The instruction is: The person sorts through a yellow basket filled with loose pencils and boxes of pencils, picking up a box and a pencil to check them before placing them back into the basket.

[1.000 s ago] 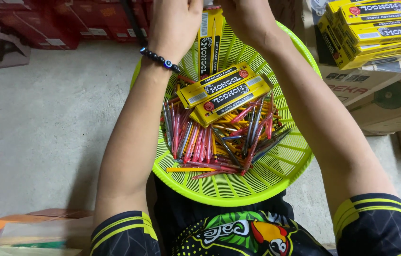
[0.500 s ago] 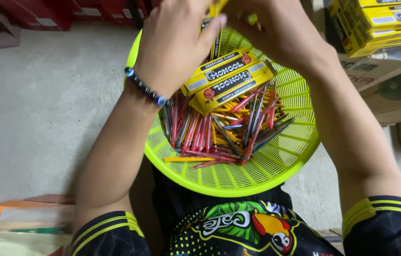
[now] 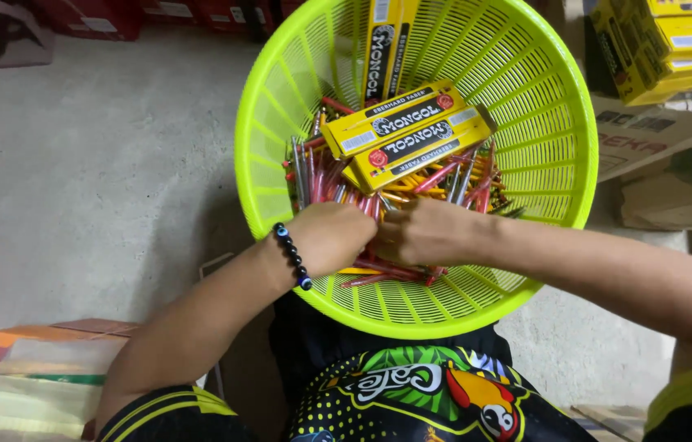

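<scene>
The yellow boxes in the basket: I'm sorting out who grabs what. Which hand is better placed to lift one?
Probably the right hand: it lies just below the yellow boxes, while the left hand sits further aside among the pencils.

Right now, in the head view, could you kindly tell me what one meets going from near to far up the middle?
Printed black shirt → near rim of lime-green plastic basket → left hand and right hand → loose pencils → two flat yellow boxes → upright yellow box.
</scene>
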